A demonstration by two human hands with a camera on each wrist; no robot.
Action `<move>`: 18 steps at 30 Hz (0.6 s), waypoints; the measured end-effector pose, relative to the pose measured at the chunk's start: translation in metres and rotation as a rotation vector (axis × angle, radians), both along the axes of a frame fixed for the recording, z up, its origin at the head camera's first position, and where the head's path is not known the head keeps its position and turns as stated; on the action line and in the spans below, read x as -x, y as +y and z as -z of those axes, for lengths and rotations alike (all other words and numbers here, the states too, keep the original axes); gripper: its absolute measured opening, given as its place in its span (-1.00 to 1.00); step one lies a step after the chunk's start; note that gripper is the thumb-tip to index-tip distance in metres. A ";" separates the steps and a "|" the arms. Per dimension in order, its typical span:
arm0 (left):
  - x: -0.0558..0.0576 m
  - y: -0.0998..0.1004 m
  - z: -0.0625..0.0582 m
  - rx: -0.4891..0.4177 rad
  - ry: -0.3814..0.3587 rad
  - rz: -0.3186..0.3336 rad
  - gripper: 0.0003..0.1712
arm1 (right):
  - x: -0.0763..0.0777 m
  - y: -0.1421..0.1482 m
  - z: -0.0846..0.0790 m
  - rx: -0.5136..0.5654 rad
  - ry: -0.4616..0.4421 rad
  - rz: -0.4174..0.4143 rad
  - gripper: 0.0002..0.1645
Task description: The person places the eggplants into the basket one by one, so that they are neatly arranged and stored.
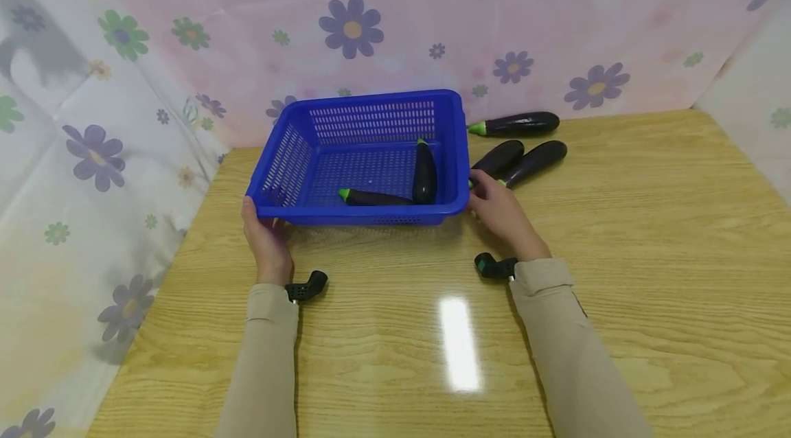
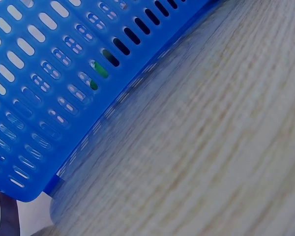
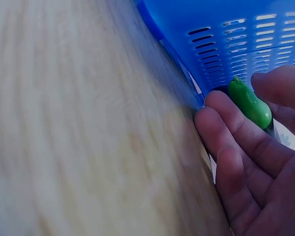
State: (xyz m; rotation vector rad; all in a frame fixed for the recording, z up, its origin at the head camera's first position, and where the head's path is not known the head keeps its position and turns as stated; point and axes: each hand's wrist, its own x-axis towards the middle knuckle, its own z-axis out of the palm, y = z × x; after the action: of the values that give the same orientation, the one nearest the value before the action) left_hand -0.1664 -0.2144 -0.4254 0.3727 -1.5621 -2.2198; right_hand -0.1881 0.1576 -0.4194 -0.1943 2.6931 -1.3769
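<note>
A blue plastic basket [image 1: 371, 218] stands on the wooden table with two eggplants inside: one eggplant [image 1: 424, 174] lies lengthwise, another eggplant [image 1: 377, 198] lies along the front wall. My left hand [image 1: 266, 242] grips the basket's front left corner, thumb at the rim and fingers underneath. At the front right corner is my right hand [image 1: 502, 213], its fingers loosely bent beside the basket wall [image 3: 216, 29]. In the right wrist view, thumb and fingers stand apart, with an eggplant's green stem end [image 3: 250, 103] showing between them.
Three eggplants lie right of the basket: one eggplant [image 1: 522, 124] near the back, plus an eggplant [image 1: 499, 156] and another eggplant [image 1: 536, 162] side by side beyond my right hand. A flowered cloth [image 1: 395, 26] hangs behind the table [image 1: 383, 355] and along its left side.
</note>
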 end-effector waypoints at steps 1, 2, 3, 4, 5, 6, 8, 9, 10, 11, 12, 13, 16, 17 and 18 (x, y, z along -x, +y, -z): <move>0.000 0.000 0.000 -0.007 0.001 -0.003 -0.45 | 0.000 0.000 0.000 0.002 -0.001 0.003 -0.48; 0.000 0.000 0.000 -0.017 0.003 -0.005 -0.46 | 0.000 0.000 0.000 0.002 -0.001 0.005 -0.48; 0.001 0.000 0.000 -0.026 0.006 -0.008 -0.46 | 0.000 0.000 0.001 0.003 0.000 0.008 -0.47; 0.001 0.001 0.000 -0.035 0.007 -0.010 -0.46 | 0.000 0.001 0.002 0.004 -0.001 0.010 -0.47; 0.001 0.001 0.000 -0.041 0.005 -0.014 -0.46 | 0.000 0.001 0.003 0.006 0.000 0.012 -0.47; 0.001 0.001 0.000 -0.049 0.004 -0.018 -0.47 | 0.000 0.001 0.003 0.008 0.001 0.014 -0.46; 0.000 0.001 0.000 -0.063 0.005 -0.024 -0.47 | 0.000 0.001 0.006 0.016 0.002 0.021 -0.46; 0.000 0.001 0.000 -0.062 0.006 -0.025 -0.47 | 0.001 0.002 0.007 0.022 0.001 0.026 -0.46; 0.000 0.001 0.000 -0.059 0.006 -0.026 -0.47 | 0.001 0.002 0.007 0.026 0.001 0.031 -0.47; 0.000 0.001 0.001 -0.056 0.006 -0.027 -0.47 | 0.001 0.002 0.008 0.030 0.002 0.034 -0.47; 0.000 0.001 0.001 -0.052 0.007 -0.026 -0.47 | 0.001 0.002 0.008 0.033 0.001 0.036 -0.48; 0.000 0.001 0.001 -0.049 0.009 -0.024 -0.47 | 0.001 0.002 0.008 0.037 0.000 0.039 -0.48; 0.000 0.001 0.001 -0.039 0.010 -0.023 -0.46 | 0.000 0.001 0.007 0.047 -0.003 0.051 -0.49; 0.001 0.001 0.001 -0.042 0.011 -0.023 -0.46 | 0.000 0.001 0.007 0.047 -0.005 0.053 -0.49; 0.001 0.001 0.001 -0.049 0.012 -0.024 -0.46 | 0.000 0.001 0.006 0.046 -0.006 0.054 -0.49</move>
State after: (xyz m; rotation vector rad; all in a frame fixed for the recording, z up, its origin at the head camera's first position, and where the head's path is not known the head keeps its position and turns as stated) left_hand -0.1672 -0.2130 -0.4266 0.3895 -1.4914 -2.2413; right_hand -0.1881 0.1588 -0.4258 -0.1218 2.6826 -1.4531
